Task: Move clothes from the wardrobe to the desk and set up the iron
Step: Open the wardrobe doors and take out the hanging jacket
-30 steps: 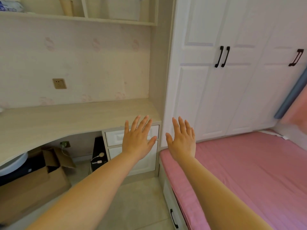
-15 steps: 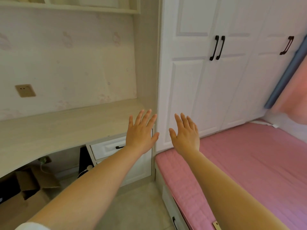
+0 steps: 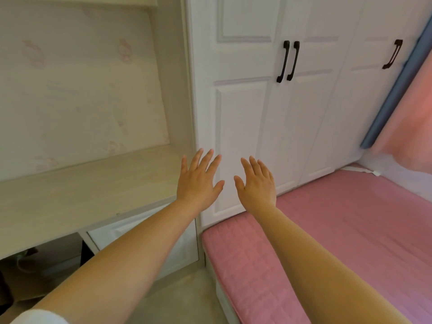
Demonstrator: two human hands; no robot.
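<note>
The wardrobe [image 3: 292, 108] stands straight ahead of me, white panelled doors all closed, a pair of black handles [image 3: 288, 61] meeting at the middle seam and one more handle [image 3: 393, 54] far to the right. Its left edge butts against the pale upright at the end of the desk [image 3: 77, 190], whose wooden top runs off to my left with its front edge curving toward me. My left hand [image 3: 197, 183] is held out flat, fingers spread and straight, gripping nothing, over the desk's right corner. My right hand [image 3: 258, 183] is likewise spread and bare, just beside the left, in front of the lower door panel. The pink bed [image 3: 339, 230] presses up to the wardrobe's base on my right, leaving a narrow strip of floor [image 3: 187, 298] between bed edge and the drawers [image 3: 149, 239] under the desk. A pink curtain [image 3: 411, 118] hangs at far right.
</note>
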